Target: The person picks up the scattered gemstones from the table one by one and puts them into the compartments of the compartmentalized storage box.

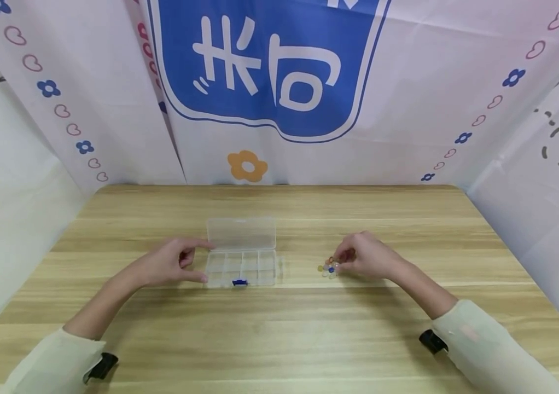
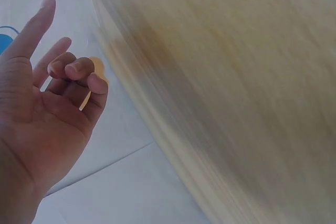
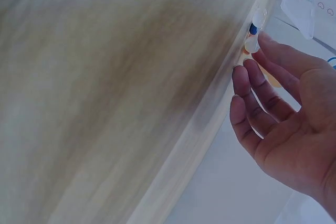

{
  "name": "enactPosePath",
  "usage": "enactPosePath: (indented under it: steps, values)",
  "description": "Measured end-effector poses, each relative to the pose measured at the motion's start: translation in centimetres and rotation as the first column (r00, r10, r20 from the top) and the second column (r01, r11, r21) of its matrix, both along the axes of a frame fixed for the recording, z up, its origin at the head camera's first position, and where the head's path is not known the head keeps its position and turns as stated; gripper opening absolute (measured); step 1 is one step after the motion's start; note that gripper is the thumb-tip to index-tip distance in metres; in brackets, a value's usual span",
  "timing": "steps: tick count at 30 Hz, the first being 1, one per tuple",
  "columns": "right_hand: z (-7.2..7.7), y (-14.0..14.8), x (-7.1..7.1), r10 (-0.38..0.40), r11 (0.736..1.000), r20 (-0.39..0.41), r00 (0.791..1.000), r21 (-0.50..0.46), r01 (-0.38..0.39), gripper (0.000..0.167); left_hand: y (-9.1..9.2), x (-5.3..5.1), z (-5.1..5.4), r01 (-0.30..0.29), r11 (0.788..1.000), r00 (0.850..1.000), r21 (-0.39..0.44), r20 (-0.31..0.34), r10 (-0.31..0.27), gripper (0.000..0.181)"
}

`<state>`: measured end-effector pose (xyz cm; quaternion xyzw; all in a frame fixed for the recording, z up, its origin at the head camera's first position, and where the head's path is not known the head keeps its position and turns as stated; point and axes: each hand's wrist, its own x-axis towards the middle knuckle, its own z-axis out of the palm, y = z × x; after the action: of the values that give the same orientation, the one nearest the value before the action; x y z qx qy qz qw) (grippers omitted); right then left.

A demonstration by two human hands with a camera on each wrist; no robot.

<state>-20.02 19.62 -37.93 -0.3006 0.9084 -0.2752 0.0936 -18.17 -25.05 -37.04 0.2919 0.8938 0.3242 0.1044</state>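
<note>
A clear plastic compartment box (image 1: 258, 267) with a blue latch (image 1: 240, 282) lies on the table, its clear lid (image 1: 242, 233) swung back. My left hand (image 1: 168, 262) touches the box's left side with straight index finger and thumb, spread apart; its other fingers curl inward. To the right of the box is a small cluster of beads (image 1: 327, 272), clear, yellow, orange and blue. Over its right edge, my right hand (image 1: 365, 256) has thumb and index finger closing round a clear bead (image 3: 252, 44). A blue bead (image 3: 253, 29) is just beyond.
The wooden table (image 1: 279, 339) ends at a printed white cloth (image 1: 407, 109) hung behind it. A small clear strip (image 1: 281, 267) sticks out at the box's right side. Black straps (image 1: 101, 365) show at the sleeves.
</note>
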Motion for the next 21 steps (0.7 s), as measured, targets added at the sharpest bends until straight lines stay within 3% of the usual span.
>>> enactPosePath:
  steps: [15,21]
  values:
    - [-0.07,-0.20,-0.28,0.007,1.000,0.016,1.000,0.013,-0.007,0.004,-0.07,0.04,-0.45,0.013,1.000,1.000,0.012,0.011,-0.013,0.063]
    - [0.12,-0.26,-0.47,0.016,1.000,0.043,0.999,-0.006,-0.016,0.003,-0.10,-0.08,-0.93,0.022,0.999,1.000,0.032,-0.005,-0.022,0.055]
